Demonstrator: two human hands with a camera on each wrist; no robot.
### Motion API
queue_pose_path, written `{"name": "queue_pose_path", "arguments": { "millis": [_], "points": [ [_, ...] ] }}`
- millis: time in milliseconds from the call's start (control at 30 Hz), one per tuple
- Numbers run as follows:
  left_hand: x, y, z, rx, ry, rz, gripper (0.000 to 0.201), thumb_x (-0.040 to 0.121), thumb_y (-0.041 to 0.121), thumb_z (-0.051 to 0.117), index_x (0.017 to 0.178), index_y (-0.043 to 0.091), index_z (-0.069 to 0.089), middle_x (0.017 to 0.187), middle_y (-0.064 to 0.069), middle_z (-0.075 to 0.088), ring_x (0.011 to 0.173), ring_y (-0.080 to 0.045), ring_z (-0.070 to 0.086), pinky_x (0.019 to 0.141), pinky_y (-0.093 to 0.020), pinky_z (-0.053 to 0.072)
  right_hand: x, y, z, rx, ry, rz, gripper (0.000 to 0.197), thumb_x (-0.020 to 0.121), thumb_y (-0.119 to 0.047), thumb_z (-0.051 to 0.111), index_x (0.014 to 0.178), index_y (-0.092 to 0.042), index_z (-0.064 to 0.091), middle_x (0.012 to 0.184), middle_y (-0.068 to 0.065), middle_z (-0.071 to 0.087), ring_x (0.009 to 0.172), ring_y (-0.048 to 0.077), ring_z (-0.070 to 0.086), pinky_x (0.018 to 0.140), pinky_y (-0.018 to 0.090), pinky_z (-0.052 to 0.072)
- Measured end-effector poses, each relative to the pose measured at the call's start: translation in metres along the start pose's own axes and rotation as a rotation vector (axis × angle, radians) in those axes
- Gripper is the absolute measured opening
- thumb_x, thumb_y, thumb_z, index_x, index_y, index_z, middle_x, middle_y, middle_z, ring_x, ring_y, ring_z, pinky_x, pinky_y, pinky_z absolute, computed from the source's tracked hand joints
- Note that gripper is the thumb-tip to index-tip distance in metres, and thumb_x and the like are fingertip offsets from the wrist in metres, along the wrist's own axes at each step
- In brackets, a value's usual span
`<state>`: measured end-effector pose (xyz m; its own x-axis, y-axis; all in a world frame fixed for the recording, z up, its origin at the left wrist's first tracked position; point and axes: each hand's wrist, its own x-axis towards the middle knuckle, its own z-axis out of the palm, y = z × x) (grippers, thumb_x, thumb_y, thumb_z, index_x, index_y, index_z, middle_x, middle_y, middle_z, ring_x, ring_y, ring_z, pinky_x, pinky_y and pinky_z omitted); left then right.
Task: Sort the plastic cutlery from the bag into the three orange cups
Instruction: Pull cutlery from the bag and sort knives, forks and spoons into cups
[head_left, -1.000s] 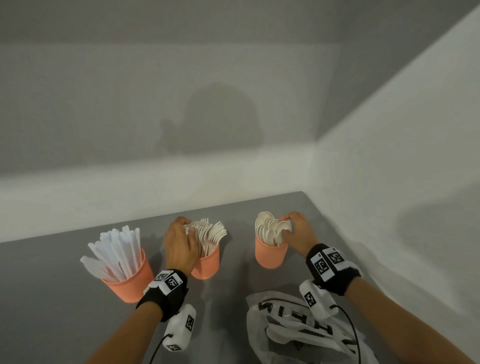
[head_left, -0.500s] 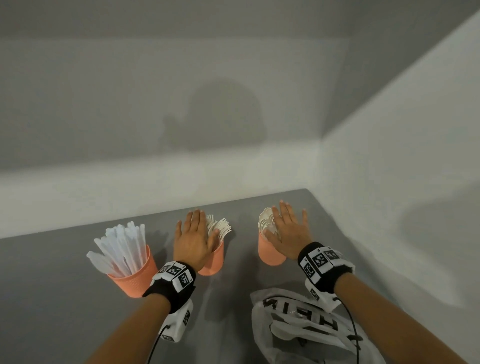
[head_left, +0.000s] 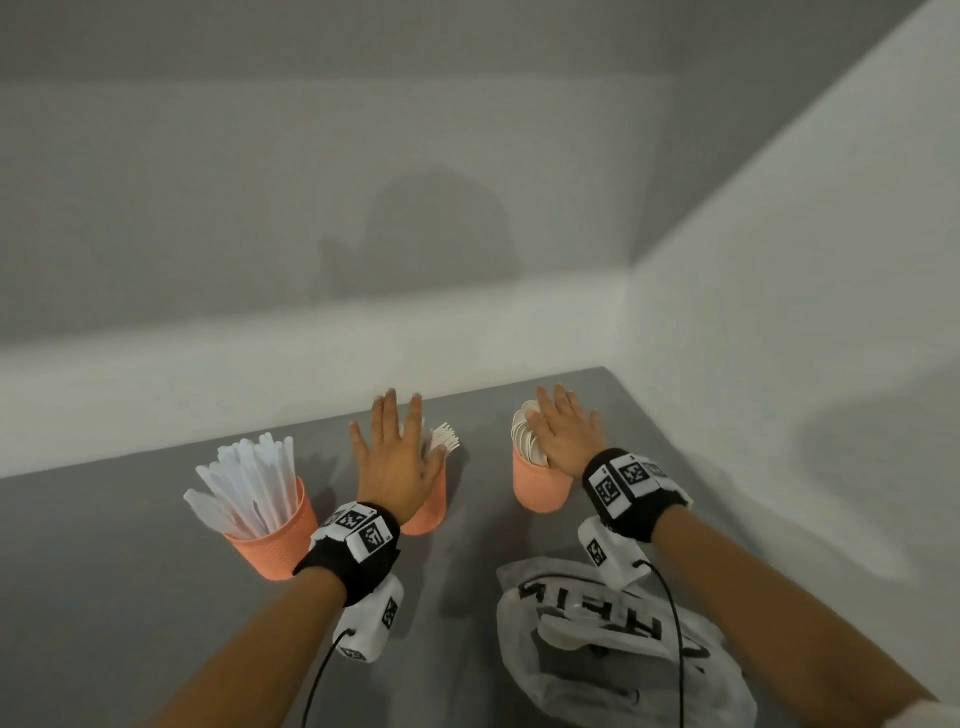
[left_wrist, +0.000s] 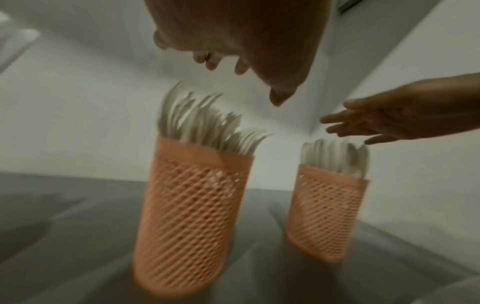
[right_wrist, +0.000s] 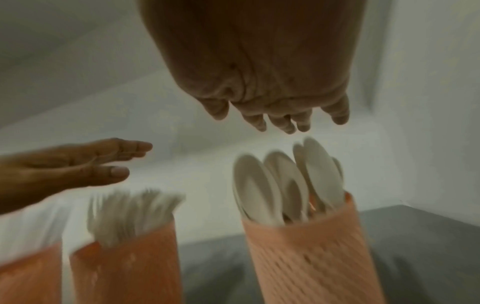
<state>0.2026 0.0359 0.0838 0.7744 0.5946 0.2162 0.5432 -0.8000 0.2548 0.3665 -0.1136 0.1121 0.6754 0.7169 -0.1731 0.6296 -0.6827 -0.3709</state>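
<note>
Three orange mesh cups stand in a row on the grey table. The left cup (head_left: 275, 540) holds clear knives (head_left: 249, 483). The middle cup (head_left: 428, 512) (left_wrist: 192, 216) holds white forks (head_left: 444, 436) (left_wrist: 207, 127). The right cup (head_left: 537, 486) (right_wrist: 309, 257) holds white spoons (head_left: 524, 434) (right_wrist: 283, 181). My left hand (head_left: 397, 457) hovers flat above the forks, fingers spread, holding nothing. Just over the spoons floats my right hand (head_left: 563, 434), also flat and empty. The white plastic bag (head_left: 613, 639) lies crumpled near the front right.
White walls meet in a corner behind the cups, close to the right cup. The grey table (head_left: 104, 597) shows bare surface at the left and in front of the cups. Cables run from both wrist cameras.
Both hands let go of the cutlery in the middle and right cups, spread flat and rose a little above the cups. The view tilted slightly upward.
</note>
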Motion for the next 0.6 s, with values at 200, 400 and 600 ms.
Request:
{"name": "queue_pose_path", "arguments": {
  "millis": [200, 400, 600],
  "points": [
    [-0.023, 0.047, -0.032, -0.719, -0.085, 0.302, 0.014, 0.076, 0.032, 0.047, 0.084, 0.028, 0.058, 0.095, 0.002, 0.061, 0.093, -0.015, 0.058, 0.084, -0.027, 0.044, -0.048, -0.025, -0.047, 0.329, -0.044, -0.144, 0.034, 0.096, -0.024, 0.046, 0.113, 0.002, 0.059, 0.110, 0.015, 0.065, 0.097, 0.025, 0.060, 0.088, 0.034, 0.044],
    [-0.069, 0.062, -0.004, -0.700, -0.376, 0.386, 0.023, 0.065, 0.045, 0.052, 0.063, 0.025, 0.060, 0.093, 0.005, 0.059, 0.090, -0.010, 0.056, 0.083, -0.025, 0.045, -0.125, -0.017, -0.018, 0.241, -0.642, -0.038, 0.026, 0.091, -0.009, 0.051, 0.103, 0.009, 0.064, 0.090, 0.021, 0.069, 0.059, 0.008, 0.062, 0.061, 0.018, 0.051],
    [-0.104, 0.064, 0.025, -0.413, -0.451, 0.429, 0.018, 0.082, 0.025, 0.064, 0.081, 0.009, 0.072, 0.138, -0.002, 0.043, 0.126, -0.018, 0.041, 0.099, -0.018, 0.028, -0.150, 0.010, 0.046, -0.219, -0.501, 0.095, 0.035, 0.094, -0.020, 0.046, 0.118, 0.003, 0.056, 0.120, 0.019, 0.059, 0.105, 0.029, 0.056, 0.090, 0.036, 0.043]
  ]
}}
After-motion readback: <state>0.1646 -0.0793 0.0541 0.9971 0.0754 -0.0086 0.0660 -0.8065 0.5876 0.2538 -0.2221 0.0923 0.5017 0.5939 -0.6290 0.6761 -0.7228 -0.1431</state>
